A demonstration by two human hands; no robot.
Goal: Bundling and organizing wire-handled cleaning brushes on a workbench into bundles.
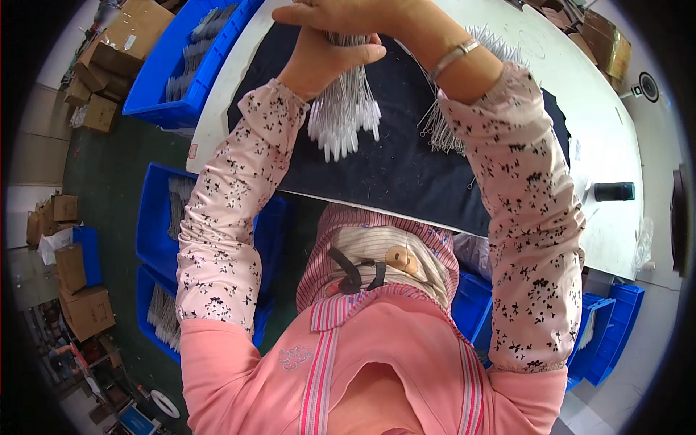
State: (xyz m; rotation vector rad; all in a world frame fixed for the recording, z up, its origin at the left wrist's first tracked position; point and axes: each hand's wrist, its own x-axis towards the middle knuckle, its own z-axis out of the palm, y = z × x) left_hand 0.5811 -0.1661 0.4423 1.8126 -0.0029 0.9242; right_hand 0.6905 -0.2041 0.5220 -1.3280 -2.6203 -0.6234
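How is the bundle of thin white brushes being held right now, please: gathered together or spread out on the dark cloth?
Gathered: the left hand grips the bundle of white brushes at its top, the right hand above it, tips hanging over the dark cloth.

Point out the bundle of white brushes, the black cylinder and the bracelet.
bundle of white brushes (pixel 344 116): head view, on the bristle ends.
black cylinder (pixel 615 191): head view, mid-body, lying on the white table.
bracelet (pixel 454 56): head view, band on right wrist.
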